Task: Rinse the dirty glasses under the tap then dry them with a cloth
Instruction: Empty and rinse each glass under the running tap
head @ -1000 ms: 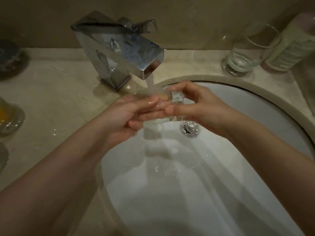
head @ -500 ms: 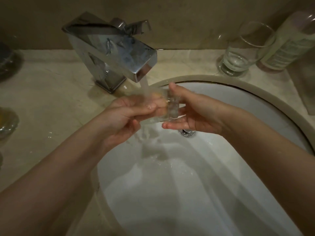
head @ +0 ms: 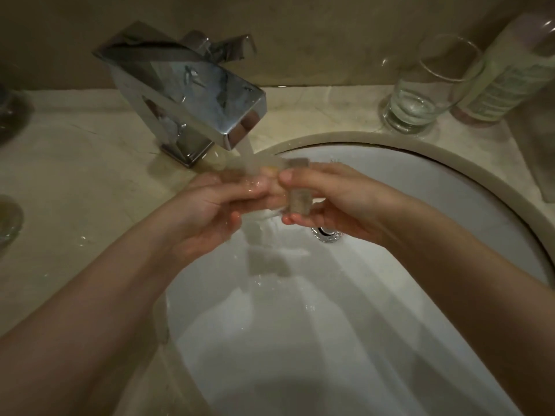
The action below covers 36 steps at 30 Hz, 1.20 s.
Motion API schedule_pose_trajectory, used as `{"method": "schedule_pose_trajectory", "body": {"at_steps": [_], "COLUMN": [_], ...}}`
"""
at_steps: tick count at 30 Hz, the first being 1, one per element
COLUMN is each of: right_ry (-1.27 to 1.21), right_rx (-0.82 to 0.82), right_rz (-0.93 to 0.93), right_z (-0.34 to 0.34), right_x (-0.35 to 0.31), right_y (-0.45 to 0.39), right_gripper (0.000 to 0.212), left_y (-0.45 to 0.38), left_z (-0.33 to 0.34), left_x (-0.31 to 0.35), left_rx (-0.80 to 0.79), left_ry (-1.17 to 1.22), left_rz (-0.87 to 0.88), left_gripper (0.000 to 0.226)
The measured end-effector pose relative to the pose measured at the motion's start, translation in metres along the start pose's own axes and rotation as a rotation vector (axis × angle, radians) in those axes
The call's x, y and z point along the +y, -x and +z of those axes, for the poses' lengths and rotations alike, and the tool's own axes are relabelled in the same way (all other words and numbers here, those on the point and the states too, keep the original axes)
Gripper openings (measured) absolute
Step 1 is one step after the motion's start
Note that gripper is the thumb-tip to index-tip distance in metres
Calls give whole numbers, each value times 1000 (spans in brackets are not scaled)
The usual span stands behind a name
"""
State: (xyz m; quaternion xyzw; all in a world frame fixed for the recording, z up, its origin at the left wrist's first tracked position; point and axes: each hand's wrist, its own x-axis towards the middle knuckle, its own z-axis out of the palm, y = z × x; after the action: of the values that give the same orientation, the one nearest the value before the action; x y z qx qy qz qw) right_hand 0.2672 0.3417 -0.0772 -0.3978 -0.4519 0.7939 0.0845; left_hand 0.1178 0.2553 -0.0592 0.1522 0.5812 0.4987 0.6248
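Here we see a small clear glass [head: 295, 195] held on its side under the tap [head: 192, 94] stream, over the basin [head: 450, 211] near its 12 o'clock rim. The right hand [head: 339, 202] grips the base between thumb and fingers; the left hand [head: 210, 211] curls its fingers at the mouth. A second glass [head: 420, 94] stands on the worktop [head: 75, 181] at 1 o'clock, beside a bottle [head: 507, 70]. The basin toward 6 o'clock lies open.

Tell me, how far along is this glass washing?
Nothing looks finished yet. Right now both the left hand and right hand hold a small clear glass under the running tap, over the sink. Left to do: the tall glass on the counter, with water in its bottom, then drying. No cloth is in view.
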Motion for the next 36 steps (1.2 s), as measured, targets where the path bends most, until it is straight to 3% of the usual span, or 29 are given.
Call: {"method": "schedule_pose_trajectory", "body": {"at_steps": [3, 5, 7, 10, 14, 18, 21, 26, 29, 32, 36], "right_ry": [189, 118, 44, 40, 155, 27, 19, 209, 65, -247, -491], "right_rx": [59, 15, -48, 17, 99, 34, -14, 98, 117, 112, 81], "right_rz": [-108, -49, 36, 2, -89, 9, 22, -65, -16, 26, 66], "right_z": [-4, -6, -4, -3, -6, -6, -2, -3, 2, 11, 28], "right_x": [1, -1, -3, -2, 0, -3, -4, 2, 16, 32, 46], "right_y": [-1, -1, 1, 0, 0, 3, 7, 11, 16, 18, 14], "right_gripper": [44, 49, 44, 32, 44, 36, 32, 49, 44, 44, 49], "left_y": [1, -1, -2, -3, -3, -2, -2, -2, 0, 8, 9], "left_z": [3, 2, 2, 2, 1, 2, 1, -6, -10, -10, -1], "left_x": [0, -1, -1, -4, -6, -6, -6, -17, -35, -51, -70], "left_rx": [6, -8, -11, -17, -49, -124, -151, -67, 14, 115, 193], "left_ry": [80, 64, 25, -33, -80, -138, -94, 93, 26, -49, 97], "left_rz": [-41, -33, -10, -12, -10, 45, 40, -30, 85, 251, 354], "left_gripper": [18, 21, 21, 24, 21, 21, 40, 21, 21, 30, 47]}}
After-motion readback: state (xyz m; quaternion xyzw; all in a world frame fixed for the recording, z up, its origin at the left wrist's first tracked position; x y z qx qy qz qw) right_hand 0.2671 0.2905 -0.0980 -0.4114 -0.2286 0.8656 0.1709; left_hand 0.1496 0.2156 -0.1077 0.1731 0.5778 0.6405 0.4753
